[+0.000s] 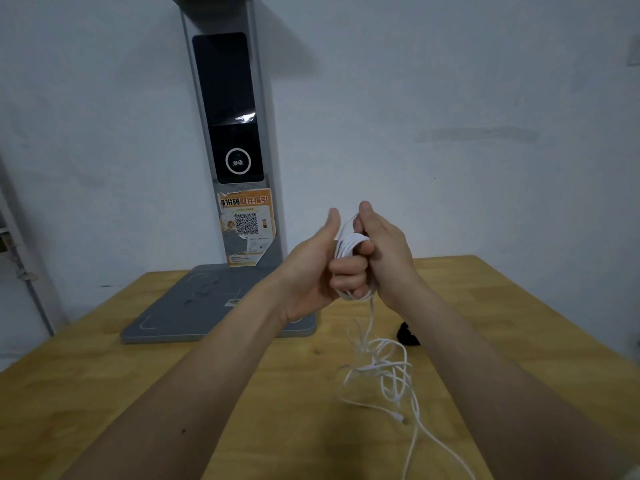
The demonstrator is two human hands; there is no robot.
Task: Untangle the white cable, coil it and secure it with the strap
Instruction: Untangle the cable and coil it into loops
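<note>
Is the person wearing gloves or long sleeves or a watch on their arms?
No. The left hand and right hand are bare, with no gloves and no rings showing on the fingers. Both forearms are uncovered as far as the picture shows, with no sleeves, watch or bracelet.

white cable (375, 367). black strap (407, 335). table (166, 393) yellow-tan wood grain. grey stand (221, 303), black glossy panel (227, 105) with a white ring (238, 161). orange-and-white sticker (247, 226) with a black qr pattern. wall (450, 98) pale grey-white.
</note>
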